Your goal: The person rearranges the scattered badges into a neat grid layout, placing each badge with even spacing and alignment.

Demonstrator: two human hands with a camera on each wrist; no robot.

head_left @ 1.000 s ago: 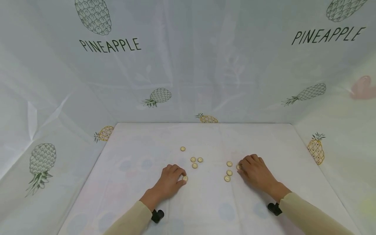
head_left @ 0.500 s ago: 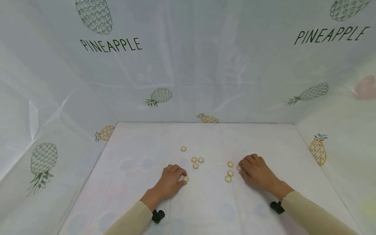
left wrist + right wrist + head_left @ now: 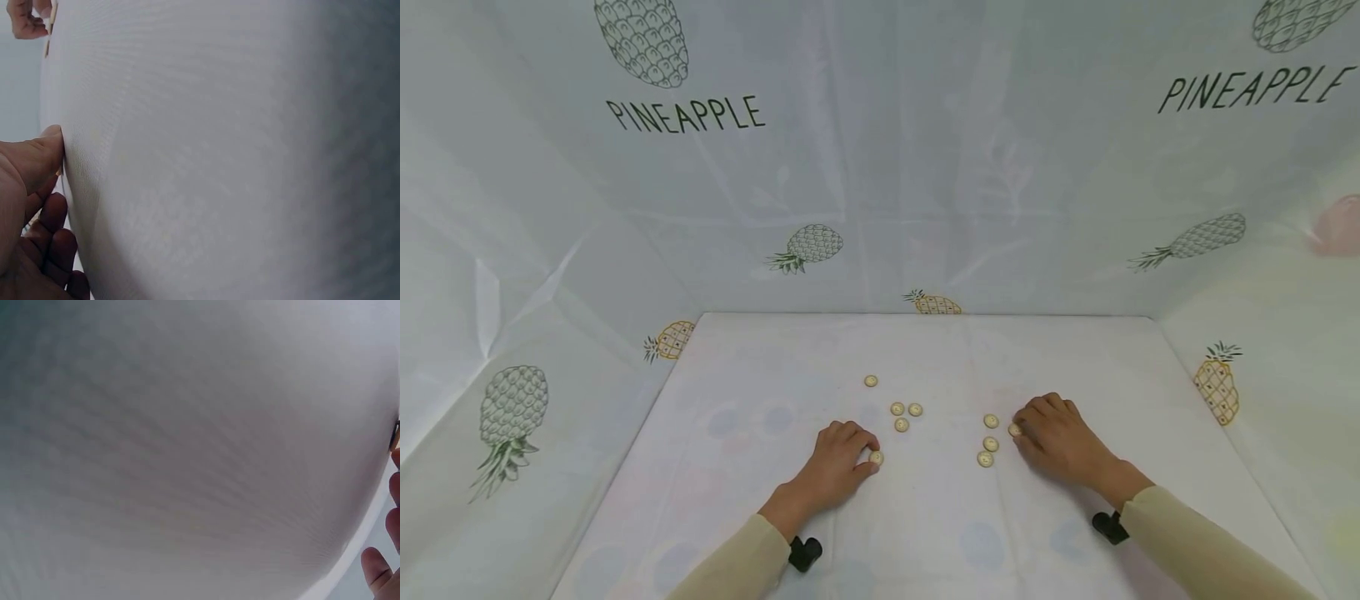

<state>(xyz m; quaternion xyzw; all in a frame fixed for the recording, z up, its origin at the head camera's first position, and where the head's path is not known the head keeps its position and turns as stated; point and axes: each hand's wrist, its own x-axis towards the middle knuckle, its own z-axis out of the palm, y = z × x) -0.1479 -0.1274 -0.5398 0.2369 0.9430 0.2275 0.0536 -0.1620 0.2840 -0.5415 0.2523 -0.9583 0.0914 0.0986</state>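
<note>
In the head view, my left hand (image 3: 833,465) pinches a small round cream-coloured button (image 3: 876,457) between thumb and forefinger, down on the cloth. To the right, my right hand (image 3: 1060,437) has its fingers bent round another button (image 3: 1015,430) at the fingertips. A short column of buttons (image 3: 991,444) lies just left of that hand. Ahead of the left hand sits a cluster of buttons (image 3: 902,425), with a single button (image 3: 871,381) farther off. The left wrist view shows the left thumb (image 3: 45,150) low against the cloth. Only a dark edge of a button (image 3: 395,436) appears in the right wrist view.
A white cloth (image 3: 940,517) with faint coloured spots covers the table. Pineapple-printed sheets (image 3: 887,183) rise at the back and both sides. A small black wrist camera (image 3: 805,554) is strapped on the left wrist, and another black camera (image 3: 1109,528) on the right.
The whole head view has drifted slightly, with everything appearing a little farther right. Both hands keep their places at the same buttons, and the other buttons lie as before.
</note>
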